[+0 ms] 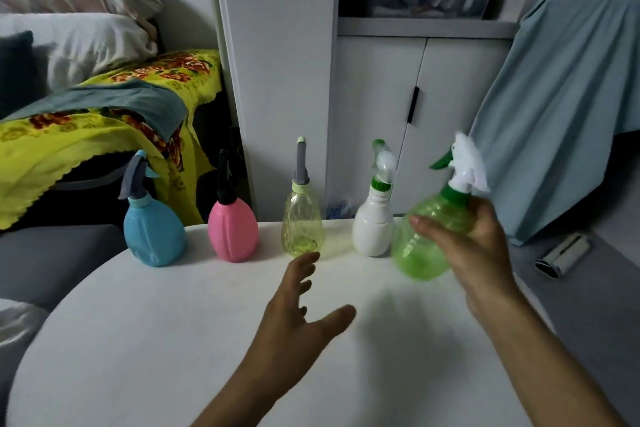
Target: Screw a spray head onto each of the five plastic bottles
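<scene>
Along the far edge of the white round table stand a blue bottle, a pink bottle, a clear yellow bottle and a white bottle, each with a spray head on top. My right hand grips a round green bottle with a white and green spray head, tilted, at the right end of the row. My left hand hovers over the table's middle, fingers spread, holding nothing.
A white cabinet rises right behind the table. A bed with a yellow flowered cover lies at the left, above a grey sofa seat. Light blue cloth hangs at the right. A small roller-like object lies on the floor.
</scene>
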A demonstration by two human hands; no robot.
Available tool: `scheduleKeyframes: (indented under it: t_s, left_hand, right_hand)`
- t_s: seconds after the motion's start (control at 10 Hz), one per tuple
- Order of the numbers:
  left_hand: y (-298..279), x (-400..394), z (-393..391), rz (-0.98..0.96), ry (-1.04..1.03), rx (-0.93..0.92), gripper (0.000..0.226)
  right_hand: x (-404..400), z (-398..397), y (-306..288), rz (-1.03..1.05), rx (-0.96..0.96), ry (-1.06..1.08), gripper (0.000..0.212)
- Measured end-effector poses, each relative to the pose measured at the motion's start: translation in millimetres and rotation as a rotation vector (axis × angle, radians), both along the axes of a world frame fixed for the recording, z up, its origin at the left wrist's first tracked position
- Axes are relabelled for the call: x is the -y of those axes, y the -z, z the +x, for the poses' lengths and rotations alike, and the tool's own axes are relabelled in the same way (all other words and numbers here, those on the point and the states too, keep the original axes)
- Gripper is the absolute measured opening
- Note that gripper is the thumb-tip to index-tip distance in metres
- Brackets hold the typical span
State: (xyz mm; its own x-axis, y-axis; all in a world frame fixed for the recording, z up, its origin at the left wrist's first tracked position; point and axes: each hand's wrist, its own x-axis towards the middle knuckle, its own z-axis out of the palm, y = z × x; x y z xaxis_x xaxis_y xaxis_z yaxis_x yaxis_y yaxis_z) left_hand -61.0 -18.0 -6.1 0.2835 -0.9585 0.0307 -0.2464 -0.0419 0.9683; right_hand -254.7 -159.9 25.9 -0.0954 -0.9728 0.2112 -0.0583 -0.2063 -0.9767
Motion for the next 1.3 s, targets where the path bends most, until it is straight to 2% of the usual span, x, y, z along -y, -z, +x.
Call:
scheduleKeyframes:
  t_s: [0.1, 0.2, 0.4, 0.5, 0.8, 1.0, 1.1, 1.2, 1.3]
  left_hand:
    - [0, 1, 6, 0.008, -0.022, 0.016, 0.064]
    - [0, 2, 7, 0.006, -0.02, 0.058, 0.058]
    - [1, 3, 4, 0.009, -0.037, 0.103, 0.051]
    - [0, 3, 5, 0.025, -0.044, 0.105, 0.05]
    - [-1, -3, 5, 0.048, -0.032, 0.132, 0.048]
    - [-4, -9, 7, 0.027, -0.032, 0.16, 0.051]
    - [-6, -12, 17, 0.004, -0.037, 0.176, 0.052]
    - [-15, -15, 26, -0.007, -0.055, 0.191, 0.052]
    - [-36, -18, 41, -0.068, -0.09, 0.191, 0.052]
  right_hand:
    - [54, -22, 4, -0.083, -0.205, 0.174, 0.065]
    - [99, -36, 27, -0.08, -0.288, 0.264, 0.061]
    - [126, -35, 90, -0.02, -0.364, 0.201, 0.07]
    - [129, -34, 102, -0.001, -0.337, 0.217, 0.073]
    - [133, -31, 102, 0.04, -0.313, 0.195, 0.078]
    - [126, -45, 110, 0.124, -0.348, 0.098, 0.099]
    - [119, -56, 99, 0.191, -0.404, 0.103, 0.121]
    - [105, -67, 91, 0.233, -0.437, 0.089, 0.117]
    - [87, -70, 55, 0.238, -0.378, 0.112, 0.107]
